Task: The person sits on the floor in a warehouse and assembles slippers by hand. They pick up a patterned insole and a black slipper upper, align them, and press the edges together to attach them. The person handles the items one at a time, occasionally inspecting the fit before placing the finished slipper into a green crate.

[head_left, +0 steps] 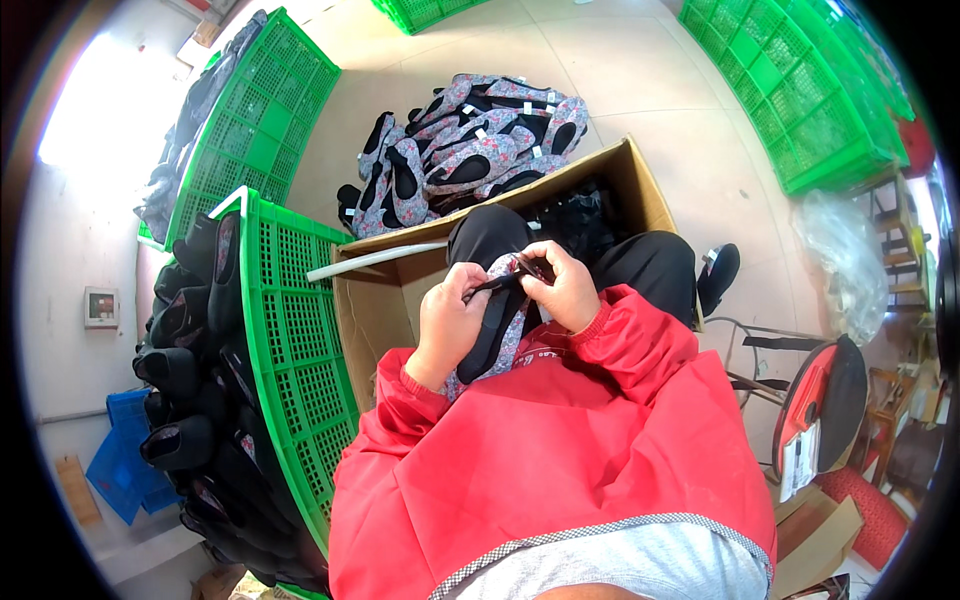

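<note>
Between my two hands, above my lap, is a floral-patterned slipper [490, 340] with a black sole or lining. My left hand [449, 322] pinches a black edge of it. My right hand [563, 287] grips the same black part from the other side, fingers curled. The fingertips partly hide what they hold. Beyond my knees a heap of similar grey floral slippers [470, 150] with black openings and small white tags lies on the floor. An open cardboard box [385, 305] stands around my knees, with black plastic [575, 220] inside it.
At my left a green plastic crate [300, 340] stands beside stacked black slippers [190, 370]. Another green crate [250, 130] is behind it, and more crates [780, 90] stand at the far right. A red and black round stool [825, 405] is at right. A white tube [375, 260] lies across the box.
</note>
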Action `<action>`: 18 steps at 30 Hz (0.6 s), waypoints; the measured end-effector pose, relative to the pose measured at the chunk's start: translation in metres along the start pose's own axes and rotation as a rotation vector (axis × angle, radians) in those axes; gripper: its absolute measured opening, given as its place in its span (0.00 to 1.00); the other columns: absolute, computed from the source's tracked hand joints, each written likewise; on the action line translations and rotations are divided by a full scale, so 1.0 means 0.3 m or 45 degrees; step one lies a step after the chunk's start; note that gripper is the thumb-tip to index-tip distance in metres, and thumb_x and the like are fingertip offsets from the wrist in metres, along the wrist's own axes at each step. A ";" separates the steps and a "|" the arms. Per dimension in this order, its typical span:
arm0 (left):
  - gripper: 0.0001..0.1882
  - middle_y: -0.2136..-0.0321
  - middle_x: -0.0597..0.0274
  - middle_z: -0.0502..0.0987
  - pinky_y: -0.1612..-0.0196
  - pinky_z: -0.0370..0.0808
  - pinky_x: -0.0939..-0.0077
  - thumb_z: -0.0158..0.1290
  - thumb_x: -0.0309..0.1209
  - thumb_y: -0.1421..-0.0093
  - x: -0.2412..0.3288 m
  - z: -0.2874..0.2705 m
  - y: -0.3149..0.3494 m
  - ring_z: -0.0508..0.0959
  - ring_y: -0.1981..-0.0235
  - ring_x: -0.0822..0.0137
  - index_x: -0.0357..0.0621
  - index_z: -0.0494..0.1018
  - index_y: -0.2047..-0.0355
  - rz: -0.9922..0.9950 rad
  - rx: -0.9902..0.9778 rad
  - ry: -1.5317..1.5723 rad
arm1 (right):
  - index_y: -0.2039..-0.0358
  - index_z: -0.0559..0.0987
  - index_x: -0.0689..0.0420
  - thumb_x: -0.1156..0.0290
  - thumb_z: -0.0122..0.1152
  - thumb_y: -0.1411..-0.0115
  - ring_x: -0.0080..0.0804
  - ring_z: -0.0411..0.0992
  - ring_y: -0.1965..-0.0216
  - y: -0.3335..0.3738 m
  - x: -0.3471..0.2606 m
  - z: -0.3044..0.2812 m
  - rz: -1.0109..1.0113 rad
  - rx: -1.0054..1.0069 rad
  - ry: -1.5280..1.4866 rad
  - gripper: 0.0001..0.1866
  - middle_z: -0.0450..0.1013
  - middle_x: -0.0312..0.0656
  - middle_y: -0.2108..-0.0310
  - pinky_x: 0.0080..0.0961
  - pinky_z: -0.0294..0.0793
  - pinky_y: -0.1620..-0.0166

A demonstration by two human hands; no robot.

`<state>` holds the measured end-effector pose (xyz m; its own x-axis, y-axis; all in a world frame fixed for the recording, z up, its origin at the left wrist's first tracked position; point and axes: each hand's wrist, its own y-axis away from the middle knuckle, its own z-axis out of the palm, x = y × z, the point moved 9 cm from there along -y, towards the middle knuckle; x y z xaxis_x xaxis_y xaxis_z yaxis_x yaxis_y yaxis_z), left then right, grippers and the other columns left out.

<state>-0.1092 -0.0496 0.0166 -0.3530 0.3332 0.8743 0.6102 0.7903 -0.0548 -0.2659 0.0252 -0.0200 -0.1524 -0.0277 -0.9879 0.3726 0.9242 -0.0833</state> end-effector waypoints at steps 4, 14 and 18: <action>0.13 0.67 0.65 0.79 0.59 0.74 0.84 0.55 0.11 0.46 -0.061 0.025 -0.016 0.78 0.65 0.77 0.36 0.73 0.62 -0.184 -0.228 0.330 | 0.57 0.74 0.60 0.79 0.62 0.47 0.21 0.73 0.68 -0.015 0.084 0.025 0.234 -0.188 -0.237 0.15 0.73 0.35 0.64 0.21 0.75 0.60; 0.15 0.67 0.66 0.79 0.60 0.74 0.84 0.57 0.13 0.46 -0.106 0.096 0.039 0.78 0.66 0.76 0.38 0.78 0.58 -0.377 -0.387 0.622 | 0.62 0.72 0.59 0.82 0.62 0.48 0.22 0.72 0.71 0.045 0.162 0.073 0.687 -0.475 -0.661 0.13 0.73 0.37 0.69 0.20 0.74 0.65; 0.08 0.70 0.60 0.79 0.65 0.75 0.76 0.61 0.21 0.47 0.060 0.047 0.015 0.79 0.70 0.66 0.40 0.81 0.65 0.203 -0.310 -0.011 | 0.61 0.72 0.59 0.83 0.63 0.48 0.23 0.72 0.73 0.046 0.160 0.076 0.713 -0.459 -0.704 0.14 0.72 0.38 0.71 0.19 0.73 0.67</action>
<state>-0.1228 -0.0328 0.0254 -0.2444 0.4481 0.8600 0.8102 0.5817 -0.0728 -0.2471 0.0280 -0.0716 0.4689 0.3729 -0.8007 -0.0675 0.9190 0.3884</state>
